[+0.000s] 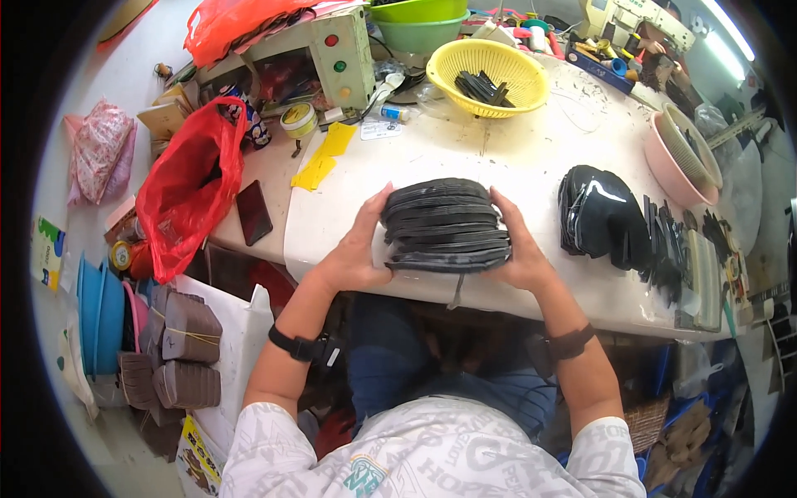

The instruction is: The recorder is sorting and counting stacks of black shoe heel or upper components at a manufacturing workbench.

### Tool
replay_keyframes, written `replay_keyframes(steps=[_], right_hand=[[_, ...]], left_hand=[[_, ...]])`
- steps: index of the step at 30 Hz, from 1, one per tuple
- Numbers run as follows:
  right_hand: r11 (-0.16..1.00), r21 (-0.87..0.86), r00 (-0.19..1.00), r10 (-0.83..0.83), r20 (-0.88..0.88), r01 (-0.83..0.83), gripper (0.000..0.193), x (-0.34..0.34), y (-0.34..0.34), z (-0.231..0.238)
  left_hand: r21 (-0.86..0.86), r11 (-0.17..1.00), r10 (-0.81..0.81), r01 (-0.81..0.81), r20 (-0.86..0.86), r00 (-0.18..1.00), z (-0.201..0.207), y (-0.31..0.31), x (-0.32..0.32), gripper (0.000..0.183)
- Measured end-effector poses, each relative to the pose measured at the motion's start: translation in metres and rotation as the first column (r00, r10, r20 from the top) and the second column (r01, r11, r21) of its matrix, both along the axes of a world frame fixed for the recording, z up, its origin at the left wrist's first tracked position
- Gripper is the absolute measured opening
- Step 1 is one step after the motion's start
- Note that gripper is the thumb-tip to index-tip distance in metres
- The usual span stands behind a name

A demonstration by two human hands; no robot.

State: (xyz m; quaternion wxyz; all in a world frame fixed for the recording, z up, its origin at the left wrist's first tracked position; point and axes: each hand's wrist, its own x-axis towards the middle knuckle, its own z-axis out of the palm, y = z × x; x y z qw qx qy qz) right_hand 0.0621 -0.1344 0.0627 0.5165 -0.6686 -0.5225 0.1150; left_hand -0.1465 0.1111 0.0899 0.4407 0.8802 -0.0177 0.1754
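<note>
Between my two hands, at the front edge of the white table (415, 158), is a thick stack of black flat pieces (446, 226) with rounded edges. My left hand (361, 249) presses against its left side, thumb toward me. On the right side my right hand (521, 253) grips the same stack. A thin dark strip hangs below it. To the right lies another pile of shiny black curved pieces (602, 212), with loose black strips (662, 241) beside it.
A yellow basket (448, 70) holding black strips stands behind the stack. Yellow paper pieces (325, 158), a phone (254, 213) and an open red plastic bag (178, 207) lie to the left. At the right is a pink basin (668, 166). Bundled brown pieces (187, 386) sit lower left.
</note>
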Motion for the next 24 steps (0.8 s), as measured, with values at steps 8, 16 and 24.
replay_keyframes(steps=[8, 16, 24], right_hand=[[0.996, 0.072, 0.998, -0.045, -0.032, 0.047, 0.124, -0.008, 0.016, -0.019], [0.999, -0.038, 1.000, -0.020, 0.001, 0.020, 0.134, 0.014, 0.035, -0.010], [1.000, -0.002, 0.999, -0.029, 0.042, 0.029, 0.135, -0.003, 0.038, -0.010]], left_hand=[[0.047, 0.997, 0.046, -0.056, 0.193, 0.980, -0.032, -0.014, 0.016, 0.126], [-0.101, 0.990, 0.118, -0.099, 0.201, 0.972, -0.043, -0.004, 0.032, 0.126], [-0.068, 0.989, 0.143, -0.131, 0.215, 0.966, -0.057, -0.001, 0.029, 0.132]])
